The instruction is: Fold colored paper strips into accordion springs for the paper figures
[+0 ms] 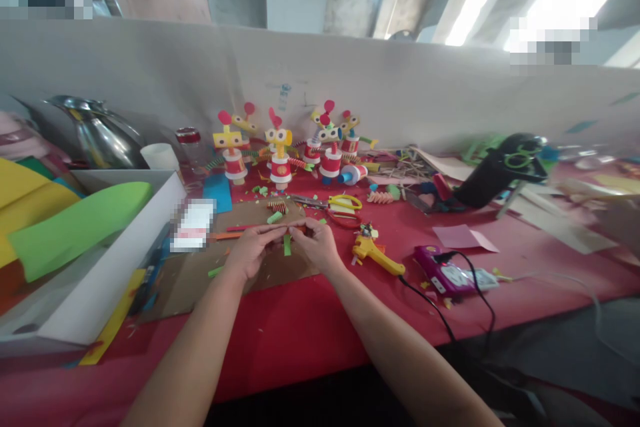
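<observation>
Over a brown cardboard sheet (183, 287), my left hand (257, 247) and my right hand (315, 240) meet with fingertips pinched nearly together. Between them is a thin orange-red paper strip (225, 235), whose tail runs out to the left past my left hand. A short green paper strip (287, 245) hangs or lies just below the fingertips; whether it is joined to the other strip I cannot tell. Beyond the hands lie a folded paper spring (277, 207), a small green paper piece (275, 217) and scissors (345, 202) with yellow and red handles.
Several paper-cup figures (281, 167) stand at the back. On the right are a yellow glue gun (377, 257), a purple power strip (443, 272) and a black stand-like object (493, 170). A white box (107, 240) of coloured paper and a steel jug (103, 130) occupy the left.
</observation>
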{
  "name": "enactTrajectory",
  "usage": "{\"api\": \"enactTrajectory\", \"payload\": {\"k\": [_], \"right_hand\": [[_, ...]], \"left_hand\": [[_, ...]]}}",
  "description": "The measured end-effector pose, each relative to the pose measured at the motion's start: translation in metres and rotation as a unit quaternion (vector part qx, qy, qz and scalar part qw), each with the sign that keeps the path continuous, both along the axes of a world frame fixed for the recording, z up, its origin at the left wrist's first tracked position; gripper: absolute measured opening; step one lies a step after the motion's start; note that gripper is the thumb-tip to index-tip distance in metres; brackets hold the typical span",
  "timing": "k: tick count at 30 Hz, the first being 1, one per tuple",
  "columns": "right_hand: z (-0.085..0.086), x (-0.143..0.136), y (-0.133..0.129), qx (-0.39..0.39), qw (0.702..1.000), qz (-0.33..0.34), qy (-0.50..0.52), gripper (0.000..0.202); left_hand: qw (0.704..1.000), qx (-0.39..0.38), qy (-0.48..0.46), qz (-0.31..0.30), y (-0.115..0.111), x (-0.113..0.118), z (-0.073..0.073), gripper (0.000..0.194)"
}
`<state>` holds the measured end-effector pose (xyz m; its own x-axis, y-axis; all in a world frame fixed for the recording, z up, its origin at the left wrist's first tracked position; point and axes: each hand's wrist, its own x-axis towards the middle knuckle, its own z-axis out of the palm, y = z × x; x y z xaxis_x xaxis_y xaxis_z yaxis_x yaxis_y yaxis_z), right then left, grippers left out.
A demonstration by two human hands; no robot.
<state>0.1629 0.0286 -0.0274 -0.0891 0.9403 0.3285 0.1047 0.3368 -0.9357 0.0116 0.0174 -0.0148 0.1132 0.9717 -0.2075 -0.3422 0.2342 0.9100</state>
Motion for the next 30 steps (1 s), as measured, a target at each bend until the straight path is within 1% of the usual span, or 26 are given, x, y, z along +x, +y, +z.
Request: {"api": "enactTrajectory", "payload": {"k": [2, 4, 5, 7, 9, 10, 14, 20, 24, 27, 30], "right_hand": [[0.0009, 0.0005, 0.0000, -0.011, 1.000, 0.018, 0.007, 0.019], [0.0017, 0.0014, -0.0004, 0.003, 1.000, 0.029, 0.011, 0.020], [0.0019, 0.0020, -0.0007, 0.026, 0.999, 0.026, 0.008, 0.019], [0.0022, 0.0034, -0.0013, 0.098, 0.995, 0.005, -0.011, 0.016], [0.0019, 0.0045, -0.0016, 0.167, 0.985, -0.012, -0.039, 0.013], [0.0014, 0.0048, -0.0015, 0.189, 0.981, -0.013, -0.051, 0.014], [-0.0024, 0.0051, 0.0003, 0.229, 0.969, 0.003, -0.089, 0.019], [-0.0016, 0.0083, 0.0008, 0.288, 0.951, -0.020, -0.115, 0.017], [0.0012, 0.0086, -0.0013, 0.289, 0.950, -0.024, -0.119, 0.016], [0.0009, 0.0066, -0.0017, 0.252, 0.962, -0.028, -0.105, 0.014], [0.0001, 0.0038, -0.0007, 0.210, 0.975, -0.029, -0.063, 0.010]], "left_hand": [[1.000, 0.000, -0.005, 0.005, -0.0002, 0.0009, 0.0004, 0.032], [1.000, -0.001, -0.008, 0.012, -0.0002, 0.0014, 0.0007, 0.030], [1.000, -0.002, -0.009, 0.017, 0.0000, 0.0013, 0.0007, 0.029], [1.000, 0.000, -0.011, 0.028, 0.0008, 0.0004, 0.0006, 0.026], [0.999, 0.003, -0.015, 0.039, 0.0019, -0.0007, 0.0004, 0.025], [0.999, 0.003, -0.018, 0.044, 0.0025, -0.0012, 0.0004, 0.025], [0.998, -0.006, -0.020, 0.056, 0.0034, -0.0014, 0.0001, 0.024], [0.998, 0.003, 0.001, 0.055, 0.0012, 0.0011, 0.0010, 0.023], [0.997, 0.014, -0.002, 0.069, -0.0007, 0.0031, 0.0027, 0.024], [0.997, 0.020, -0.011, 0.072, -0.0019, 0.0047, 0.0040, 0.025], [0.997, 0.022, -0.032, 0.068, -0.0029, 0.0059, 0.0048, 0.028]]}}
